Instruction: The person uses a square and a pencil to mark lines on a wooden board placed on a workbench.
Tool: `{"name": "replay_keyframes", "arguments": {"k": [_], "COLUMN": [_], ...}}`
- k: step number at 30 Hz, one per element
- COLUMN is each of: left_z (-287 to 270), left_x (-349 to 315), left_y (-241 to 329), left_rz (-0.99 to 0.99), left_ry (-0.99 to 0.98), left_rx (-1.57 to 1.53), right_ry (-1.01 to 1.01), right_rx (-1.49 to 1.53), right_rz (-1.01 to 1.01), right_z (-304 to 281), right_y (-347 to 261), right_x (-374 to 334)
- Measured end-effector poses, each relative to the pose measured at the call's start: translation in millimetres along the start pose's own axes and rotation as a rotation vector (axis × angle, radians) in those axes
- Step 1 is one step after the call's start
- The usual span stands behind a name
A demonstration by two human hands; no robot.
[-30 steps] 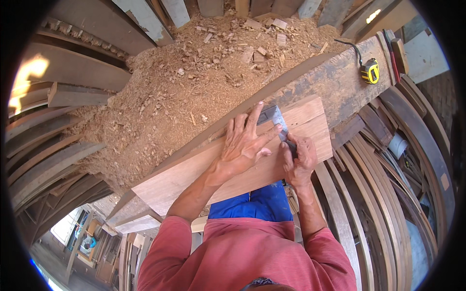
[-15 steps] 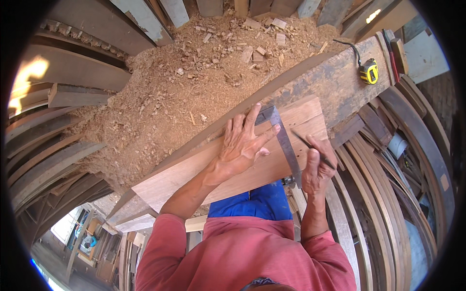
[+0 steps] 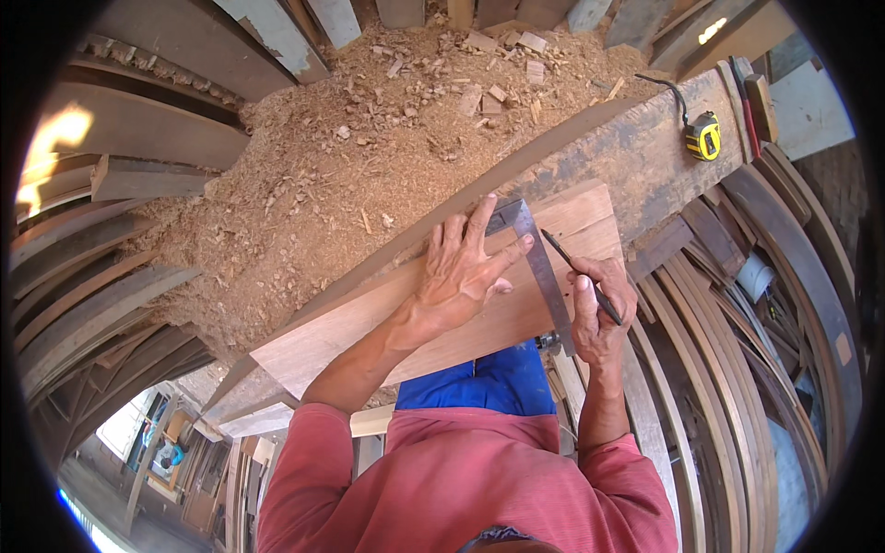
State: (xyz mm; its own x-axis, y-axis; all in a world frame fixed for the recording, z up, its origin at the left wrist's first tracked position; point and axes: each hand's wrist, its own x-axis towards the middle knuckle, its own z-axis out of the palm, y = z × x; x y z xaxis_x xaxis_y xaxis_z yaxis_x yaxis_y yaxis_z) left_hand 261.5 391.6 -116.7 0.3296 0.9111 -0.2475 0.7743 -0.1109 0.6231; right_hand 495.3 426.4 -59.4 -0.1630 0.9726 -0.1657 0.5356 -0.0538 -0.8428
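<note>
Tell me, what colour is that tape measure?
The tape measure is yellow and black; the head view shows it best.

yellow-black tape measure (image 3: 702,138) | sawdust (image 3: 295,207) | wood offcuts (image 3: 469,100) | planks (image 3: 166,129) on both sides

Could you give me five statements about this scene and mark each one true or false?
1. The right hand holds a dark pencil-like tool. True.
2. The left hand touches the metal square. True.
3. The tape measure lies in the sawdust. False: the yellow-and-black tape measure lies on the worn beam.
4. The metal square lies across the wooden board. True.
5. The trousers are red. False: the trousers are blue.
</note>
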Motion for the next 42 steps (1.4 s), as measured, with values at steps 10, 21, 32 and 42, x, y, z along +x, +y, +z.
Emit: {"name": "replay_keyframes", "arguments": {"k": [10, 21, 32, 42], "left_z": [-2, 25, 31, 31], "left_x": [1, 3, 9, 9], "left_y": [6, 46, 64, 66], "left_rz": [-0.033, -0.164, -0.283, -0.316], "left_ry": [-0.03, 0.212, 0.175, 0.141], "left_rx": [0.038, 0.121, 0.139, 0.172], "right_ry": [-0.05, -0.198, -0.279, -0.319], "right_rx": [0.011, -0.067, -0.115, -0.056], "right_rz": [0.001, -0.068, -0.044, -0.042], "right_z": [2, -43, -84, -99], "right_y": [6, 17, 31, 30], "right_x": [7, -31, -85, -74]}}
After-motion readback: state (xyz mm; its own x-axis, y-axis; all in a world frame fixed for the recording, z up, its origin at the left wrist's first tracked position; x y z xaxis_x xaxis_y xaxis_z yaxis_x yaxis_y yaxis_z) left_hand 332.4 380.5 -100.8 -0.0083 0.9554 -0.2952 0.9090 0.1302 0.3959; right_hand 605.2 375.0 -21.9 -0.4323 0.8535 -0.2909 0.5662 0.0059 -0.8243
